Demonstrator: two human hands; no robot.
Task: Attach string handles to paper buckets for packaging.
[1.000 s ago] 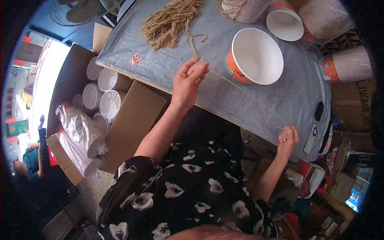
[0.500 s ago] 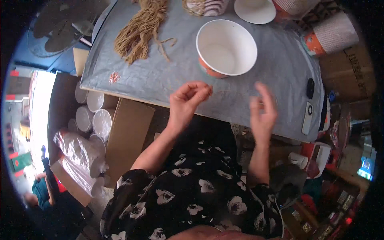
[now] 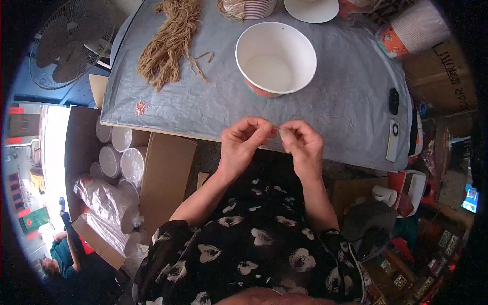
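My left hand and my right hand meet just beyond the table's front edge, thumbs pinched against fingers. What lies between the fingertips is too fine to make out. Beyond them a large round paper tub, white inside and orange outside, stands open on the grey-covered table. A bundle of tan yarn lies to its left, with loose strands trailing toward the tub. A thin thread-like strand rests on the cover, right of my right hand.
Stacked paper tubs and a white lid-like disc stand at the back, another stack at the far right. A black object and a white remote-like device lie near the right edge. Below left, a carton holds wrapped tubs.
My right hand has moved left and joined the left hand; both now pinch at the fingertips. The view has shifted slightly.
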